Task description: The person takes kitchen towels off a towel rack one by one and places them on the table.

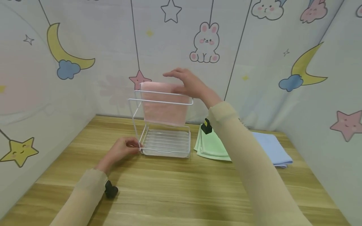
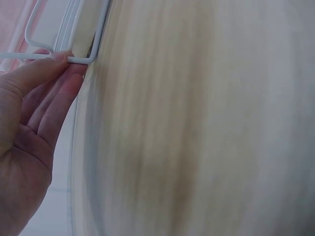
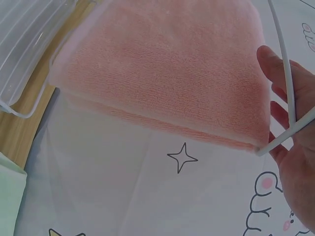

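Observation:
A white wire rack (image 1: 161, 102) stands on the table with a clear tray (image 1: 167, 144) in its base. Over its rearmost upper bar hangs a pink towel (image 1: 165, 110), its plush weave and folded edge clear in the right wrist view. At the rack's lower left front corner, my left hand (image 1: 124, 150) pinches the wire (image 2: 81, 60) between thumb and fingers. My right hand (image 1: 188, 83) is at the towel's upper right, fingers stretched leftward above it. In the right wrist view, the thumb (image 3: 270, 64) lies beside the towel's edge; whether it touches is unclear.
Right of the rack lies a folded green towel (image 1: 210, 146), partly hidden by my right sleeve. Farther right is a folded blue towel (image 1: 271, 147). A white patterned curtain (image 1: 175, 40) closes off the back and sides of the wooden table (image 1: 158, 188).

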`<state>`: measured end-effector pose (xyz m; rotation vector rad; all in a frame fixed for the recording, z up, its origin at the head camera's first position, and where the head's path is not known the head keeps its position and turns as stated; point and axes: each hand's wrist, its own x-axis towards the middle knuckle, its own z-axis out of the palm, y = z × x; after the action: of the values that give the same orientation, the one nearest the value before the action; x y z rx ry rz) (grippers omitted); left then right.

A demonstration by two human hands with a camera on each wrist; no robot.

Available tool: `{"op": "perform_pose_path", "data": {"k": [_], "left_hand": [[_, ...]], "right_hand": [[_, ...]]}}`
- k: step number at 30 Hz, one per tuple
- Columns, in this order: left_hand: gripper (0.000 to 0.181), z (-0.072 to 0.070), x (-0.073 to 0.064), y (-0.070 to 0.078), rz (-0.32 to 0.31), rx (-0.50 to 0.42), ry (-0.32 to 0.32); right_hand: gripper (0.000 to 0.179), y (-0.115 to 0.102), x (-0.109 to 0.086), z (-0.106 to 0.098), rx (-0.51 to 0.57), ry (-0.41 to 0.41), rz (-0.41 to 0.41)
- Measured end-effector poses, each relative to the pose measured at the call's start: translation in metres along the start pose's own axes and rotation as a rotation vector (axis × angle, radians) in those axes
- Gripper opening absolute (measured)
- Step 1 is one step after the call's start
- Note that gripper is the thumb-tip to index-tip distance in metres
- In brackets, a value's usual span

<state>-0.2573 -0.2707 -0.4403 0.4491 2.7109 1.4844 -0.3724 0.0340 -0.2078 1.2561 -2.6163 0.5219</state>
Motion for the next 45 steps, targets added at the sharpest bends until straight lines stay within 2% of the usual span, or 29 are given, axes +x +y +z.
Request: {"op": "perform_pose_path", "data": {"k": [5, 10, 13, 18, 23, 29, 37, 45], "left_hand": [[0.011, 0.0, -0.001, 0.003, -0.007, 0.012, 0.005], [0.012, -0.001, -0.001, 0.004, 0.005, -0.006, -0.004], [0.011, 0.0, -0.001, 0.002, 0.008, -0.006, -0.003], [0.01, 0.001, 0.0, 0.002, 0.003, -0.008, 0.01], [0.01, 0.002, -0.001, 0.003, 0.018, 0.003, 0.009], [0.011, 0.001, -0.001, 0.002, -0.003, 0.004, 0.019], [0.012, 0.0, -0.001, 0.001, 0.006, -0.019, 0.003], [0.011, 0.0, 0.0, 0.002, 0.001, -0.027, -0.005]], "right_hand": [[0.05, -0.001, 0.003, 0.001, 0.002, -0.033, 0.028], [0.043, -0.002, 0.005, 0.003, 0.037, -0.059, 0.092], [0.037, -0.002, 0.006, 0.005, 0.052, -0.057, 0.142], [0.029, -0.004, 0.007, 0.008, 0.053, -0.037, 0.178], [0.026, -0.007, 0.007, 0.009, -0.003, -0.016, 0.169], [0.026, -0.007, 0.009, 0.01, -0.066, 0.011, 0.117], [0.025, -0.007, 0.006, 0.013, -0.062, 0.06, 0.085], [0.023, -0.008, 0.005, 0.015, -0.072, 0.105, 0.104]]}}
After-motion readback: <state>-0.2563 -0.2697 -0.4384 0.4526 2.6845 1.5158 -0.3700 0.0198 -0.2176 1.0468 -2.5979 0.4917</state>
